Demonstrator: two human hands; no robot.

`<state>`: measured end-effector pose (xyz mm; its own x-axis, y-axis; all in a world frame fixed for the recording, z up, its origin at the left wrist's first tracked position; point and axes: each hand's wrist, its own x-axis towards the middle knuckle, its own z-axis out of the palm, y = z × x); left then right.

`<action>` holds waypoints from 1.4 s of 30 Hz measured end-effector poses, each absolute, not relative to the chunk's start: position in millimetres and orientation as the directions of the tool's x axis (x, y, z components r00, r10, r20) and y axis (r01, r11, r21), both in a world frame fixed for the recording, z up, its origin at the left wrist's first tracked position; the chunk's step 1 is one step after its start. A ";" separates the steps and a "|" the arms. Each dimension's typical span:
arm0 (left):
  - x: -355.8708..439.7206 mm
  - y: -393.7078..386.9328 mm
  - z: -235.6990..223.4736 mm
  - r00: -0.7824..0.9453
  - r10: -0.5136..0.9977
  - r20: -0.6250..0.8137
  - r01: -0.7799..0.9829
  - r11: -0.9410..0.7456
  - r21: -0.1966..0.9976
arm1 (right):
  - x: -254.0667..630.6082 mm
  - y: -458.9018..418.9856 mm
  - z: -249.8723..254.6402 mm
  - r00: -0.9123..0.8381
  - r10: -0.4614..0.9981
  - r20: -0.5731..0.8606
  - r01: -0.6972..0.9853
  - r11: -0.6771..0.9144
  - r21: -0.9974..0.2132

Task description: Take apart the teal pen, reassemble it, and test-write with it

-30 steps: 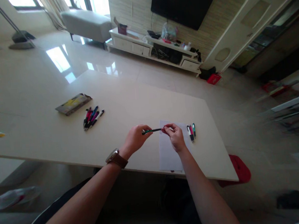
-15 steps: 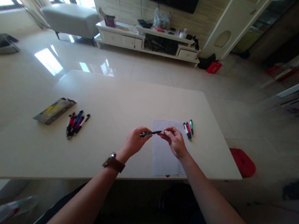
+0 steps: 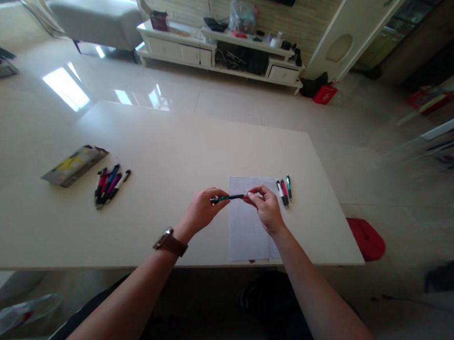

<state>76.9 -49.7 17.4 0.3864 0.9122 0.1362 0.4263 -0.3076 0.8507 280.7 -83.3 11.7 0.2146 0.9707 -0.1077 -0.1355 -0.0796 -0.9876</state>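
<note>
A dark pen with green parts (image 3: 234, 196) is held level above a sheet of paper (image 3: 249, 230). My left hand (image 3: 205, 207) pinches its barrel near the left end. The fingertips of my right hand (image 3: 265, 206) are closed on the tip end; whether they hold a separate small part there I cannot make out. Just right of the paper lie a white pen (image 3: 281, 193), a pink pen (image 3: 284, 191) and a teal pen (image 3: 288, 186), side by side. Over on the left is a pile of several coloured pens (image 3: 110, 186).
The pens and paper are on a white table (image 3: 164, 153). A grey and yellow packet (image 3: 75, 166) lies at its left. Past the right edge is a red stool seat (image 3: 366, 239). A low white cabinet (image 3: 181, 52) stands beyond the table.
The whole view has shifted slightly. Both hands keep their hold on the pen, with almost no change in position over the paper.
</note>
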 end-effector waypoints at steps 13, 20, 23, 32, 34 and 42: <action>66.2 -51.9 17.8 0.408 0.903 0.133 0.406 -0.310 0.860 | 278.9 -84.3 18.7 0.111 0.990 -0.088 -0.021 -0.086 -0.996; 65.3 -51.7 14.9 0.425 0.898 0.115 0.438 -0.315 0.842 | 282.0 -86.0 18.4 0.080 0.991 -0.112 0.045 -0.116 -0.992; 66.3 -51.9 14.8 0.421 0.901 0.109 0.435 -0.305 0.847 | 282.8 -85.6 17.7 0.089 0.990 -0.114 0.039 -0.118 -0.992; 69.2 -52.9 16.2 0.425 0.900 0.098 0.415 -0.290 0.862 | 282.1 -87.0 14.8 0.054 0.990 -0.128 0.059 -0.131 -0.990; 69.3 -53.3 15.2 0.432 0.897 0.099 0.409 -0.292 0.865 | 282.1 -87.3 14.0 0.048 0.991 -0.123 0.088 -0.127 -0.988; 68.8 -52.6 15.6 0.446 0.887 0.118 0.397 -0.314 0.862 | 281.8 -89.1 16.2 -0.042 0.987 -0.156 0.104 -0.151 -0.983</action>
